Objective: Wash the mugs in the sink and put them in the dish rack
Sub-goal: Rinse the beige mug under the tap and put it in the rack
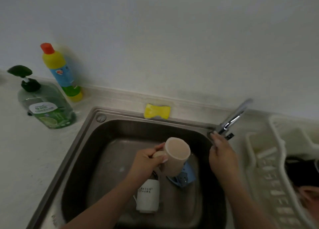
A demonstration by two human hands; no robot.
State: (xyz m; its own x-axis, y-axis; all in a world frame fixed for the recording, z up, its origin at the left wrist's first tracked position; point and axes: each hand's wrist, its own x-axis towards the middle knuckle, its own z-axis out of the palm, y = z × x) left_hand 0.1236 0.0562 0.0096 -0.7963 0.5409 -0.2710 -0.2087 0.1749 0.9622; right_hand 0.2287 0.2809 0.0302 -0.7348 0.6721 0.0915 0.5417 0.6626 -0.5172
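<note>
Mugs: a beige mug [176, 155] is held by its handle in the left hand [148, 161] above the sink [82, 152], mouth facing up. A white mug [148, 196] lies below beside a blue strainer [185, 177]. The right hand [222, 154] reaches to the tap [231, 120], fingers straight. A sponge [157, 111] and bottles [46, 106] sit far on the counter [25, 159]; the rack [269, 168] stands right.

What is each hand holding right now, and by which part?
The left hand grips the beige mug by its handle, over the sink. The right hand holds nothing; its fingers reach toward the faucet base.
</note>
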